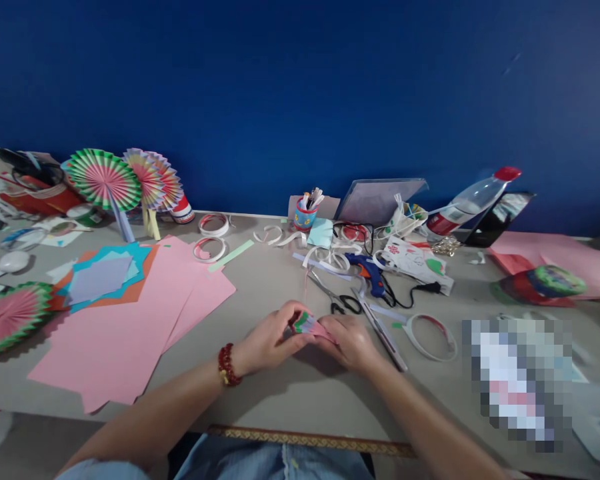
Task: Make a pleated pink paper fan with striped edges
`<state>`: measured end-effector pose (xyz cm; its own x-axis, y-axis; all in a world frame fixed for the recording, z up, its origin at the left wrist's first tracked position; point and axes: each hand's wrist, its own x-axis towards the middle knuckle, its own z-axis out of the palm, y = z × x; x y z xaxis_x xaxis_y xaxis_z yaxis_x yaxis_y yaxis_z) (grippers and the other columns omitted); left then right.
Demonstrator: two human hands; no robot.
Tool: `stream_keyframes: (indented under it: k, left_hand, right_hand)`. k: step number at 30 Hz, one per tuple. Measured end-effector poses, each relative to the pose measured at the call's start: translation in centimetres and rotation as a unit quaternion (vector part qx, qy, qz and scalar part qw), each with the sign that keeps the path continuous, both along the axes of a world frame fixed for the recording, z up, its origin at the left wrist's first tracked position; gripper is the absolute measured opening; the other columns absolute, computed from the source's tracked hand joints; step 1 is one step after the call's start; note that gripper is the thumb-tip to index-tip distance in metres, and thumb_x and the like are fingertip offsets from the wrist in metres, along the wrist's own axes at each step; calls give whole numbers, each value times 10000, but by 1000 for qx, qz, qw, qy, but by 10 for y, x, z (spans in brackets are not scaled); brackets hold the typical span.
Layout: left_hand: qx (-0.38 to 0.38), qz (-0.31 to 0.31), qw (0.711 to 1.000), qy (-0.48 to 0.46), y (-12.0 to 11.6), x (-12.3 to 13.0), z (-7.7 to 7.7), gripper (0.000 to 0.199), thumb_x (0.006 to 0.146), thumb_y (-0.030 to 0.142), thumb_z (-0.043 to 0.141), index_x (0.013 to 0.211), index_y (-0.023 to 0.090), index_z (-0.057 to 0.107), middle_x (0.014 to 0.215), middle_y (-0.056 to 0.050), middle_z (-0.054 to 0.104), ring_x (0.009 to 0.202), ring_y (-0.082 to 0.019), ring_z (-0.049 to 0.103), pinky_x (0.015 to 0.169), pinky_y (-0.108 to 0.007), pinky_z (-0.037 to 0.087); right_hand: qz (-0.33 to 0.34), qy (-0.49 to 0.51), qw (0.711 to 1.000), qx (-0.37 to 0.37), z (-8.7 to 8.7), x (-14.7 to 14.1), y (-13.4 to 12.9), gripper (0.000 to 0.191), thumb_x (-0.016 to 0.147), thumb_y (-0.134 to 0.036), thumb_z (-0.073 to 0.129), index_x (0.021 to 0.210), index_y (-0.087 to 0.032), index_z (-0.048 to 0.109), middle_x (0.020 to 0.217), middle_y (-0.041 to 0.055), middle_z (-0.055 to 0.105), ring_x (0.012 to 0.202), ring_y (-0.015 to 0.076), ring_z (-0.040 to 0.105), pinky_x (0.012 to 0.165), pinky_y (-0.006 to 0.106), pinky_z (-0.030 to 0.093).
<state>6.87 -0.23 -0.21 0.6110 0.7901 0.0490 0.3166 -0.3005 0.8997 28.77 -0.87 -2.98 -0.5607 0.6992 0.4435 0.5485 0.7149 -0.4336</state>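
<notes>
Between my two hands, above the front middle of the table, is a small piece of folded paper (307, 324) in pink, green and lilac. My left hand (275, 337) grips its left side with curled fingers and thumb. On the other side my right hand (350, 340) is closed round the pink end, and its fingers hide part of the paper. Just beyond my hands lie black-handled scissors (345, 303). A slim pinkish cutter-like tool (383, 333) lies right beside my right hand.
Pink sheets (125, 327) spread on the left below paper fans (105, 179). Behind my hands are tape rolls (210, 248), a blue glue gun (373, 275), a pen cup (305, 215) and a tilted plastic bottle (467, 203). A white ring (431, 338) lies to the right.
</notes>
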Motion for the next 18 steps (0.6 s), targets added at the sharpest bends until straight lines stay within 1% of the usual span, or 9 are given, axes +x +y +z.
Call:
stream_keyframes:
  k: [3, 5, 7, 9, 11, 13, 15, 16, 18]
  left_hand:
    - [-55, -12, 998, -18, 2, 0, 5, 298, 974, 439, 474, 1114, 177, 489, 859, -5, 576, 732, -144, 529, 675, -239, 417]
    - [-45, -22, 999, -9, 4, 0, 5, 270, 981, 410, 466, 1107, 173, 495, 864, -6, 581, 733, -142, 531, 690, -244, 420]
    - [-12, -26, 1000, 2, 5, 0, 4, 252, 979, 376, 471, 1122, 169, 492, 939, -32, 599, 803, -158, 553, 738, -258, 432]
    - [8, -29, 999, 11, 5, -1, 1, 245, 981, 358, 468, 1135, 168, 482, 985, -49, 606, 847, -171, 570, 769, -273, 445]
    - [17, -26, 999, 20, 6, -2, -1, 242, 989, 340, 459, 1165, 174, 465, 1016, -57, 611, 882, -179, 588, 790, -285, 460]
    - [39, -21, 998, 36, 9, -3, -1, 284, 990, 301, 468, 1245, 184, 428, 1103, -74, 607, 956, -189, 598, 833, -300, 469]
    - [93, -31, 993, 67, 14, -6, 0, 326, 985, 262, 485, 1298, 201, 415, 1185, -87, 586, 1040, -204, 587, 884, -316, 463]
    - [125, -42, 987, 89, 16, -7, 1, 315, 983, 253, 494, 1289, 207, 437, 1195, -86, 581, 1059, -209, 581, 895, -319, 458]
    - [179, -60, 971, 147, 20, -9, 5, 218, 980, 258, 514, 1193, 209, 516, 1138, -69, 594, 1032, -215, 586, 871, -316, 457]
  right_hand:
    - [-15, -35, 999, 10, 4, 1, 2, 422, 1009, -495, 403, 729, -210, 539, 583, 19, 555, 514, 161, 475, 528, 286, 260]
    - [-20, -49, 999, -6, 5, 1, 2, 463, 999, -559, 385, 747, -206, 548, 590, 20, 570, 520, 162, 491, 529, 278, 274]
    - [-28, -73, 997, -20, 3, 0, 1, 491, 1004, -581, 340, 790, -199, 562, 620, 31, 603, 541, 167, 518, 541, 272, 295]
    - [-35, -106, 994, -20, 1, 0, 1, 481, 1019, -551, 322, 834, -188, 577, 658, 48, 636, 567, 174, 545, 556, 271, 308]
    - [-43, -143, 989, -20, -3, 1, 2, 446, 1023, -519, 347, 877, -175, 590, 693, 63, 659, 595, 181, 571, 569, 272, 314]
    - [-51, -175, 983, -27, -7, 2, 3, 405, 1017, -502, 395, 910, -168, 597, 729, 70, 675, 627, 187, 593, 583, 271, 323]
    - [-51, -196, 978, -42, -11, 1, 6, 362, 1007, -482, 447, 917, -167, 600, 762, 72, 680, 663, 189, 605, 600, 270, 339]
    - [-48, -200, 977, -49, -13, 1, 8, 341, 1002, -467, 471, 909, -166, 602, 773, 71, 678, 679, 189, 607, 608, 271, 349]
    - [-36, -199, 978, -57, -16, -2, 11, 301, 988, -432, 516, 887, -164, 609, 788, 69, 667, 710, 191, 602, 630, 274, 372]
